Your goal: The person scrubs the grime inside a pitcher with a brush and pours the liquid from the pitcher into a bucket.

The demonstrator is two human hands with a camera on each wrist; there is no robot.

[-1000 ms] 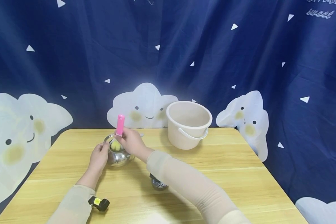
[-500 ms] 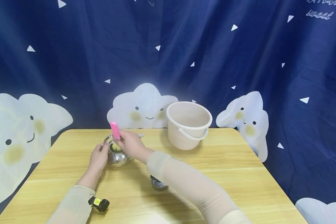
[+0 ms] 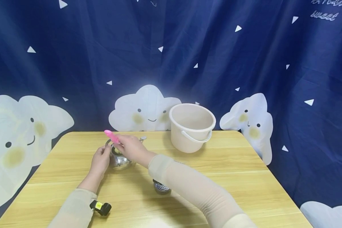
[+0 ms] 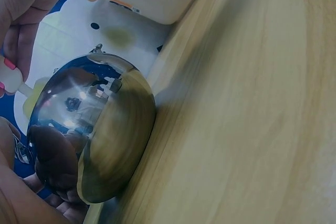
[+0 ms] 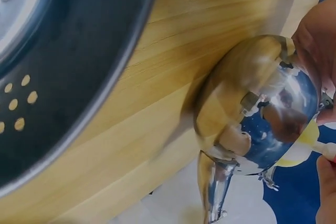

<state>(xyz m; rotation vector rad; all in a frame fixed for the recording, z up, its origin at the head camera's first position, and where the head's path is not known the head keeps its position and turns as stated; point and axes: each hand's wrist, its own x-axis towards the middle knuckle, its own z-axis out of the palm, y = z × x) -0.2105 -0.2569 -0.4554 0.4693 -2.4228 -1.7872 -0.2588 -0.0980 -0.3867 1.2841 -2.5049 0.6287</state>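
Observation:
A shiny steel teapot (image 3: 120, 162) stands toward the left of the table, its spout (image 5: 214, 190) visible in the right wrist view. My left hand (image 3: 100, 160) grips the teapot's handle side at the rim. My right hand (image 3: 133, 149) holds the pink handle (image 3: 111, 136) of a sponge brush over the opening. The brush's yellow sponge head (image 5: 298, 150) shows at the mouth of the pot, partly hidden by it. In the left wrist view the teapot's body (image 4: 100, 129) fills the middle, with the white-and-pink brush handle (image 4: 9, 74) at the left.
Behind and to the right stands a cream bucket (image 3: 186, 139) with its handle hanging down in front. A perforated metal piece (image 3: 161, 187) with a black part lies under my right forearm, partly covered. A patterned blue curtain (image 3: 148, 47) hangs behind the wooden table (image 3: 228, 183).
The pink handle has tilted down to the left, and the sponge head shows less above the opening. My right hand has lowered slightly; my left hand and the teapot keep their place.

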